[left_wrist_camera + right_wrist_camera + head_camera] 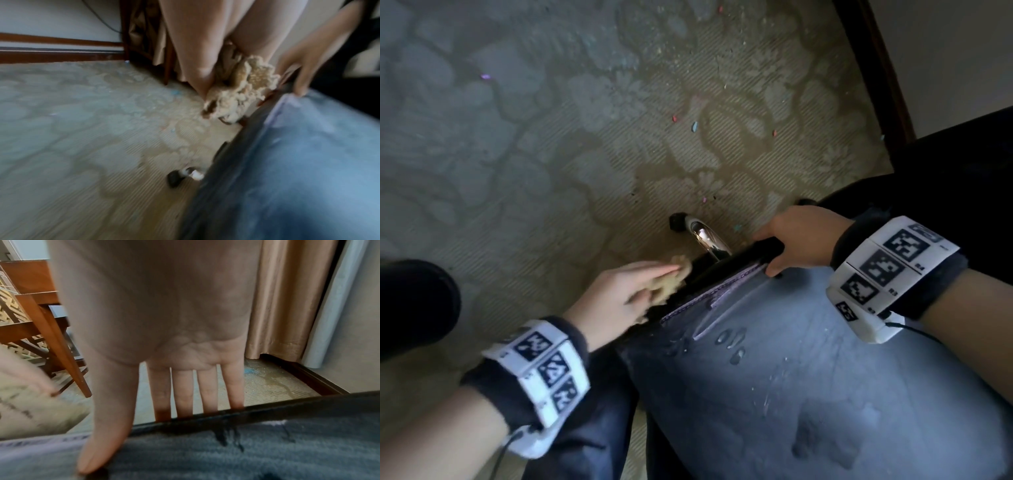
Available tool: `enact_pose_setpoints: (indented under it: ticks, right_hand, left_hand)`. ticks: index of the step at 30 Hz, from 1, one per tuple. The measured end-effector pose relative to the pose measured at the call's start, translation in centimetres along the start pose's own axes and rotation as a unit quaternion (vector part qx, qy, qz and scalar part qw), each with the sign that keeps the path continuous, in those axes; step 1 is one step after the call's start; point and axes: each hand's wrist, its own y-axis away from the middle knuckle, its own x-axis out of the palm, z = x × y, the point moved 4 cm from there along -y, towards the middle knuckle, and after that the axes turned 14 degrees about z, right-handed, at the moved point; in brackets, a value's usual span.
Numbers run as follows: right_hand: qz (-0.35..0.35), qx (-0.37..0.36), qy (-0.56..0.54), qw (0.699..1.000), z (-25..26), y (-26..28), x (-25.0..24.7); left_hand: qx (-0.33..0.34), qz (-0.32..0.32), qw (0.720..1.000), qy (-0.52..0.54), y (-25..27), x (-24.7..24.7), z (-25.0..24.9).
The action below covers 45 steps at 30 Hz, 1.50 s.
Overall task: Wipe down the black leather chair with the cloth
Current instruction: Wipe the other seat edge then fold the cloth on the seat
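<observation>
head: looks steeply down from above, mid-range | left wrist: low, close, facing forward along carpet (pixel 82 129) | right wrist: close, along palm | shared: chair edge (pixel 739 260)

The black leather chair (pixel 774 394) has a smooth, dully shining skin, dusty and beaded with water drops, with pale stitching along the seam. The cloth (pixel 242 91) is beige, nubbly and rough. The chair leg (pixel 707 240) is polished chrome. The carpet (pixel 534 137) is matt, ribbed, flower-patterned pile.
</observation>
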Motion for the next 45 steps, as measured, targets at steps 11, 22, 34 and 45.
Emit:
enact_pose_setpoints:
  ticks: [11,22,34,45]
  right_hand:
    - [0.033,-0.002,0.058,0.998,-1.2,0.6,-0.5]
    - [0.004,-0.009,0.021,1.0,-1.2,-0.1,-0.3]
    - [0.005,-0.02,-0.007,1.0,-3.1,0.1,0.5]
    - [-0.035,-0.048,-0.017,0.998,0.7,0.7,-0.3]
  left_hand:
    - [0.16,0.055,0.979,-0.117,-2.6,3.9,-2.0]
    - [0.181,0.02,0.97,-0.162,-5.7,2.2,-6.8]
    - [0.189,0.104,0.957,-0.195,-0.8,4.6,-2.4]
    - [0.183,0.064,0.962,-0.194,-0.3,2.4,-2.6]
